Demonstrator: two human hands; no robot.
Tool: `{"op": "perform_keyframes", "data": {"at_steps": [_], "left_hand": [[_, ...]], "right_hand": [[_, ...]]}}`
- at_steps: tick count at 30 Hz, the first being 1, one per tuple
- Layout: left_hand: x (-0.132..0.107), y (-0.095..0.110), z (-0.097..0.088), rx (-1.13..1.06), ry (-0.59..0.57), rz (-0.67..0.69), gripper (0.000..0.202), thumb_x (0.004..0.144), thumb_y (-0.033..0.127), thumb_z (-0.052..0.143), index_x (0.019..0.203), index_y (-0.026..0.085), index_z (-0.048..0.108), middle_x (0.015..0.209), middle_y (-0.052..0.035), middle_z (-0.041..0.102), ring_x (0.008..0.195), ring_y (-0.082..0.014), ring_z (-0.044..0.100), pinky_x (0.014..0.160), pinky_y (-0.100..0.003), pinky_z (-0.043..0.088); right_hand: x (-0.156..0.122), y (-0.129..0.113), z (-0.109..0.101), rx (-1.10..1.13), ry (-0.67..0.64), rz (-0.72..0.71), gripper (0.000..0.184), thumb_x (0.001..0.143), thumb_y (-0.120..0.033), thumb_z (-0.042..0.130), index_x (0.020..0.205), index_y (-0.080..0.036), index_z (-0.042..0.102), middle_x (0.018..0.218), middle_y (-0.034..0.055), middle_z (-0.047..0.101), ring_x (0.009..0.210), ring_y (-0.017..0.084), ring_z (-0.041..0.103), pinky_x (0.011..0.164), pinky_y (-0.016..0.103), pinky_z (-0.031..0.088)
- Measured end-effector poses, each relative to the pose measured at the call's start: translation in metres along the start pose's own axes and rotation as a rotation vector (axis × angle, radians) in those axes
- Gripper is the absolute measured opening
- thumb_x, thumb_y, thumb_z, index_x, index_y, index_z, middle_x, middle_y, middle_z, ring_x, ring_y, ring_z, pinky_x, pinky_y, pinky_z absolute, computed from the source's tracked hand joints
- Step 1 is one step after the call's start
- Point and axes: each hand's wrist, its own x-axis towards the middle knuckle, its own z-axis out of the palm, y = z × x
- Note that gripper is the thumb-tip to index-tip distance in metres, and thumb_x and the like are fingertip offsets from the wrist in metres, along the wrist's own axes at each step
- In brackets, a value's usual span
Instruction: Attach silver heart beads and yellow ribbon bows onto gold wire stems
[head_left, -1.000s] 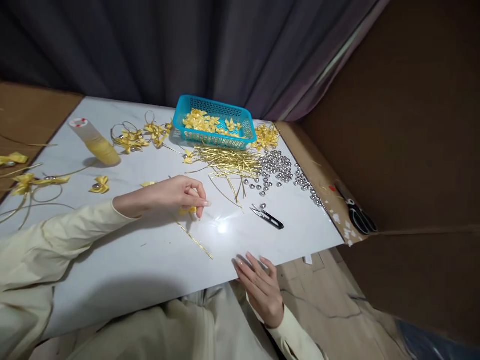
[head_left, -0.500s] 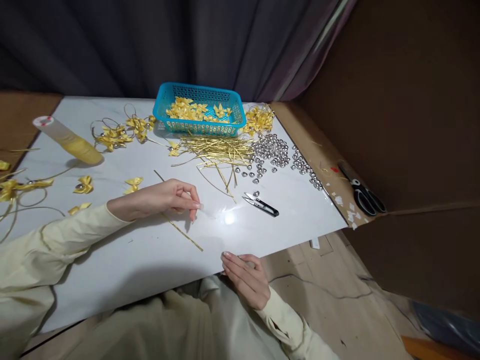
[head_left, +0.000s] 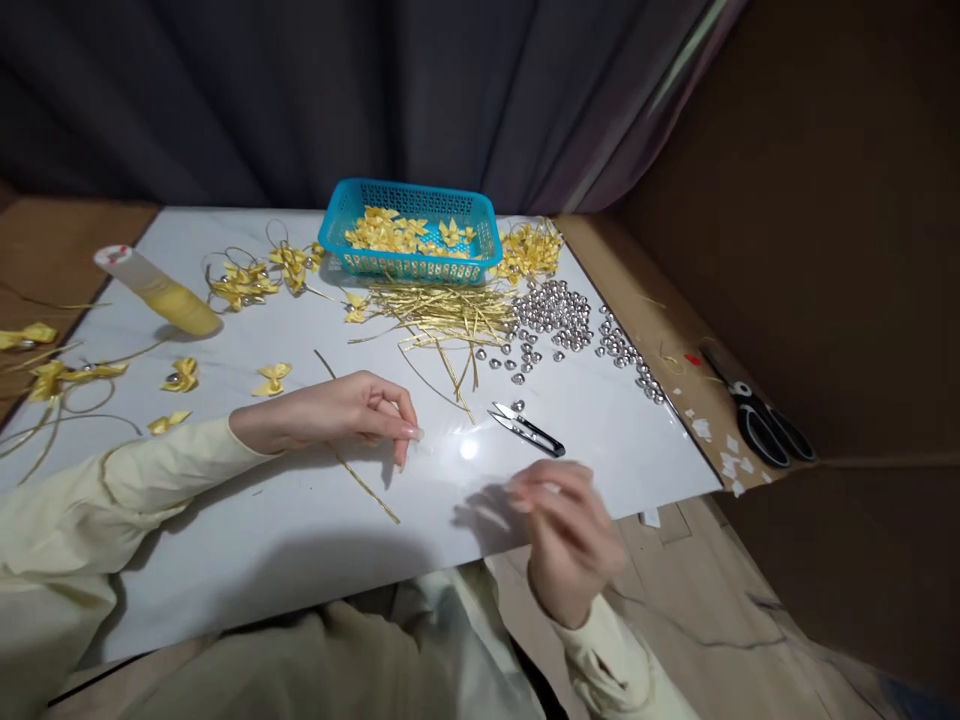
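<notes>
My left hand [head_left: 371, 415] hovers over the white table with thumb and fingertips pinched together. Something faint and clear shows at its fingertips, too small to make out. Beneath this hand a gold cord [head_left: 369, 488] lies across the tabletop, partly covered by it. My right hand [head_left: 566, 530] is raised above the table's front edge, its curled fingers blurred by motion. Thread snips [head_left: 529, 430] with black handles lie just beyond the right hand. Silver heart-shaped beads [head_left: 555, 310] are heaped farther back. Yellow ribbon bows [head_left: 274, 379] rest to the left of my left hand.
A blue basket [head_left: 409, 266] at the back holds yellow bows, with a pile of gold cords [head_left: 442, 312] before it. On the left stands a tilted tube of yellow material [head_left: 169, 295]. Black scissors [head_left: 765, 425] and white scraps [head_left: 731, 460] are at the right edge.
My right hand has risen from the table's front edge and moved to the right and forward, toward the snips. My left hand keeps its pinch in nearly the same place. The view has shifted slightly.
</notes>
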Motion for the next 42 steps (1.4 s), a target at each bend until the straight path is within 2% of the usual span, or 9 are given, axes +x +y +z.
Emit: {"op": "perform_keyframes", "data": {"at_steps": [1,3,7,10,16,22,29,36,42], "left_hand": [[-0.002,0.004,-0.001,0.009,0.010,0.015,0.022,0.075,0.034,0.073,0.073,0.015,0.062,0.062,-0.0006,0.071,0.045,-0.0065,0.032,0.046,-0.021,0.021],[-0.007,0.010,-0.003,0.026,0.031,0.050,0.020,0.076,0.033,0.072,0.074,0.016,0.062,0.064,-0.0004,0.072,0.047,-0.0078,0.035,0.048,-0.022,0.022],[-0.018,0.021,-0.012,0.055,0.071,0.102,0.016,0.081,0.033,0.068,0.079,0.017,0.066,0.066,0.0002,0.073,0.051,-0.0095,0.040,0.051,-0.023,0.024],[-0.023,0.027,-0.020,0.056,0.100,0.140,0.017,0.085,0.034,0.064,0.082,0.017,0.068,0.062,0.0017,0.069,0.057,-0.0103,0.046,0.055,-0.022,0.030],[-0.026,0.030,-0.033,0.061,0.111,0.209,0.022,0.089,0.037,0.059,0.087,0.020,0.071,0.059,0.0036,0.064,0.060,-0.0105,0.053,0.061,-0.020,0.039],[-0.020,0.025,-0.033,0.027,0.113,0.158,0.027,0.088,0.041,0.058,0.089,0.018,0.071,0.053,0.0042,0.055,0.053,-0.0101,0.049,0.054,-0.020,0.038],[-0.012,0.021,-0.031,-0.056,0.106,0.158,0.028,0.087,0.044,0.058,0.087,0.019,0.070,0.052,0.0048,0.047,0.050,-0.0093,0.040,0.048,-0.020,0.032],[-0.007,0.014,-0.032,-0.113,0.080,0.161,0.022,0.090,0.040,0.056,0.088,0.022,0.069,0.054,0.0057,0.044,0.050,-0.0080,0.035,0.047,-0.018,0.027],[-0.005,0.016,-0.032,-0.081,0.095,0.153,0.024,0.091,0.043,0.055,0.087,0.022,0.066,0.054,0.0060,0.043,0.050,-0.0079,0.035,0.045,-0.018,0.025]], "right_hand": [[0.018,0.000,0.002,0.033,0.062,0.112,0.014,0.087,-0.017,0.063,0.085,-0.027,0.073,0.079,0.0034,0.065,0.075,0.020,0.065,0.064,0.035,0.044],[0.055,0.001,0.012,0.188,0.068,0.306,0.008,0.083,-0.027,0.069,0.076,-0.025,0.073,0.076,0.0033,0.059,0.070,0.017,0.057,0.058,0.031,0.041],[0.113,-0.002,0.045,0.589,-0.165,0.596,0.017,0.081,-0.036,0.071,0.075,-0.021,0.068,0.053,-0.0037,0.052,0.047,0.009,0.038,0.045,0.024,0.029],[0.131,-0.004,0.067,0.733,-0.342,0.707,0.023,0.082,-0.036,0.069,0.071,-0.017,0.062,0.052,-0.0033,0.059,0.038,0.005,0.032,0.040,0.021,0.026],[0.127,0.007,0.082,0.929,-0.528,0.851,0.020,0.080,-0.033,0.070,0.077,-0.019,0.056,0.062,0.0005,0.070,0.037,0.009,0.051,0.036,0.019,0.036],[0.121,0.016,0.081,0.971,-0.561,0.908,0.016,0.077,-0.030,0.074,0.072,-0.018,0.064,0.062,0.0018,0.071,0.042,0.011,0.057,0.038,0.020,0.039],[0.120,0.018,0.084,0.896,-0.502,0.939,0.010,0.071,-0.028,0.079,0.066,-0.020,0.075,0.065,0.0009,0.069,0.045,0.008,0.050,0.042,0.022,0.039],[0.113,0.018,0.090,0.995,-0.496,1.136,0.017,0.073,-0.027,0.077,0.063,-0.017,0.069,0.056,-0.0016,0.062,0.042,0.005,0.042,0.041,0.018,0.032],[0.112,0.019,0.089,1.061,-0.559,1.189,0.019,0.079,-0.030,0.072,0.067,-0.016,0.067,0.047,-0.0053,0.051,0.040,0.004,0.036,0.043,0.017,0.032]]}}
